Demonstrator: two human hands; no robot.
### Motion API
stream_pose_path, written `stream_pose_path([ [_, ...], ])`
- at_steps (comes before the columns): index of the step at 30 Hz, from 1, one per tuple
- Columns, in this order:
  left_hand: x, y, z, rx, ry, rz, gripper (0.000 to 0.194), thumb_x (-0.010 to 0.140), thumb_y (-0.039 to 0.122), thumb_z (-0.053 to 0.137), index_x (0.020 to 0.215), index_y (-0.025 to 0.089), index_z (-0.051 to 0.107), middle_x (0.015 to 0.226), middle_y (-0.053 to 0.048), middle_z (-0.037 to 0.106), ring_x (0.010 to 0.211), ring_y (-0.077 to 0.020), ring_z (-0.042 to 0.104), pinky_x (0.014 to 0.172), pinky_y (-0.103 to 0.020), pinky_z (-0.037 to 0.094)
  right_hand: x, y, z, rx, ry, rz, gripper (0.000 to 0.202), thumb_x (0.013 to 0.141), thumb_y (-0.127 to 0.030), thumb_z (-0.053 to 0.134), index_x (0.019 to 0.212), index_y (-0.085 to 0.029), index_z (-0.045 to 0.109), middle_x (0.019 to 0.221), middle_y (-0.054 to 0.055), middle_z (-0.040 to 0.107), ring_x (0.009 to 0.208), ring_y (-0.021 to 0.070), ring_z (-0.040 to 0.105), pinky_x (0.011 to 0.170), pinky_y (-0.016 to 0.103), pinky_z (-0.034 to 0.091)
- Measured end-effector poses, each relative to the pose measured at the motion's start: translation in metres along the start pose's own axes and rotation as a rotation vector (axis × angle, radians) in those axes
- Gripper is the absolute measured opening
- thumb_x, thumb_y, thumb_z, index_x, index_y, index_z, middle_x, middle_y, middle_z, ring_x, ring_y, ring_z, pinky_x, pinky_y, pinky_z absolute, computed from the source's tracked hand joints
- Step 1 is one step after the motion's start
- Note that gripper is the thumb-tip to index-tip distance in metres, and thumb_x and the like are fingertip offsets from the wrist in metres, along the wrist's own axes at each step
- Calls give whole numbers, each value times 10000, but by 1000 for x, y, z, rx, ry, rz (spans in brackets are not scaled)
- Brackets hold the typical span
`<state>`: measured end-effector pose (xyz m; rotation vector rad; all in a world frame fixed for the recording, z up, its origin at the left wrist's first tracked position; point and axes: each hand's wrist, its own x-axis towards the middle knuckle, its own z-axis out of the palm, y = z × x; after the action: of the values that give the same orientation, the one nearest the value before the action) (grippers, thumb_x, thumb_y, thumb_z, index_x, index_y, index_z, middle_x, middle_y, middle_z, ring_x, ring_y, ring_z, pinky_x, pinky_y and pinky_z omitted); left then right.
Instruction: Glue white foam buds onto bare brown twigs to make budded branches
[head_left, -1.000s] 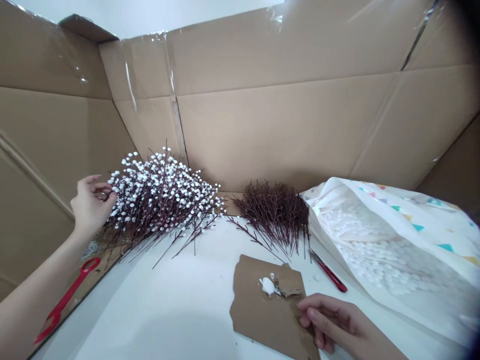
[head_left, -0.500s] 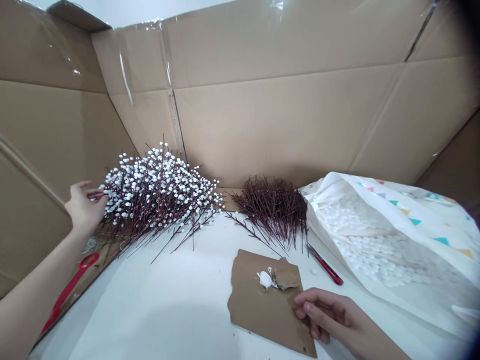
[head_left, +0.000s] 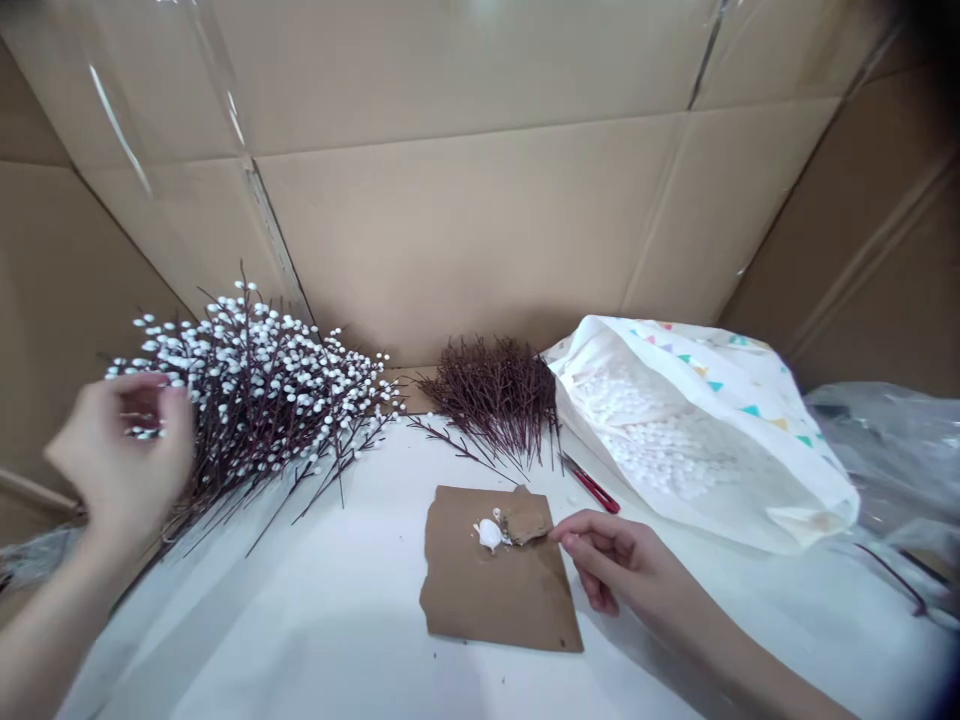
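My left hand point(head_left: 124, 450) is at the left edge of the pile of dark stems with white berries point(head_left: 255, 390). Its thumb and fingers curve toward each other, blurred, with an open gap between them; berries show through it. My right hand point(head_left: 607, 560) pinches the edge of a small torn cardboard scrap point(head_left: 527, 524). That scrap lies on a brown cardboard piece point(head_left: 499, 595), beside a white blob point(head_left: 489, 534) of paste.
Bare dark stems point(head_left: 499, 395) lie at the back middle, a red-handled cutter point(head_left: 596, 490) to their right. A patterned bag point(head_left: 780, 490) holds many white beads. Clear plastic point(head_left: 885, 450) lies far right. Cardboard walls point(head_left: 450, 230) stand behind.
The view has turned right. My right hand has moved up from the cardboard's right edge and taken hold of the small scrap. My left hand now appears larger and closer to the camera.
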<state>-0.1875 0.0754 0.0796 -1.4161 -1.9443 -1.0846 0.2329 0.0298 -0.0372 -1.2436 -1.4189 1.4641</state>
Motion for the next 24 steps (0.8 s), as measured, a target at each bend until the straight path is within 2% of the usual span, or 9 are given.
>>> stream_pose_path([
  [3,-31,66,18,-131,-290,258,258,900,368,465,1007,171,594,844,13,680,728,-137,620,683,-233,474,-1,0,-3,-47,56,-42,535,763,-655,586,878,-135,637,492,-56,427,438,86,426,430,220,324],
  [6,-57,115,53,-184,-633,458,187,904,350,515,963,237,651,764,39,701,650,-136,636,621,-239,488,-3,1,-6,-55,85,-45,519,764,-645,590,877,-140,628,510,-52,436,451,90,431,437,222,322],
  [9,-71,142,94,-186,-849,559,233,919,305,549,1106,185,619,976,-48,688,821,-192,658,737,-358,544,-5,0,-10,-54,112,-39,513,761,-639,596,894,-143,624,521,-41,469,466,96,445,454,230,333],
  [10,-73,147,106,-192,-915,590,288,916,314,570,1160,164,586,1129,-81,636,921,-205,644,786,-402,549,-6,-1,-10,-56,117,-41,518,757,-642,597,892,-142,626,521,-39,473,467,98,448,458,233,336],
  [12,-76,152,124,-221,-1029,654,305,916,306,571,1191,176,574,1206,-93,604,987,-222,628,826,-427,543,-8,-5,-12,-69,123,-49,537,744,-657,597,876,-138,634,515,-36,473,463,101,448,460,239,343],
  [14,-76,154,134,-253,-1088,686,310,915,304,572,1198,177,571,1215,-94,601,997,-226,626,832,-431,541,-9,-8,-12,-80,125,-59,543,740,-663,595,863,-136,642,513,-31,476,462,103,448,461,244,353],
  [17,-74,154,136,-310,-1082,678,312,914,305,573,1199,176,571,1213,-94,602,999,-227,625,834,-434,539,-11,-10,-14,-87,137,-82,509,755,-637,596,866,-143,652,519,-22,496,469,108,455,466,248,373],
  [21,-72,155,122,-440,-995,612,304,914,306,575,1184,168,576,1181,-90,615,969,-219,634,813,-422,545,-9,-8,-21,-91,206,-123,438,794,-577,598,892,-154,658,536,-14,520,487,111,470,475,244,389],
  [24,-76,158,101,-597,-892,544,198,937,238,511,1100,163,594,976,-53,676,810,-183,662,757,-384,553,-7,-3,-23,-78,250,-170,408,806,-552,602,902,-158,655,536,-18,518,488,109,469,477,240,395],
])
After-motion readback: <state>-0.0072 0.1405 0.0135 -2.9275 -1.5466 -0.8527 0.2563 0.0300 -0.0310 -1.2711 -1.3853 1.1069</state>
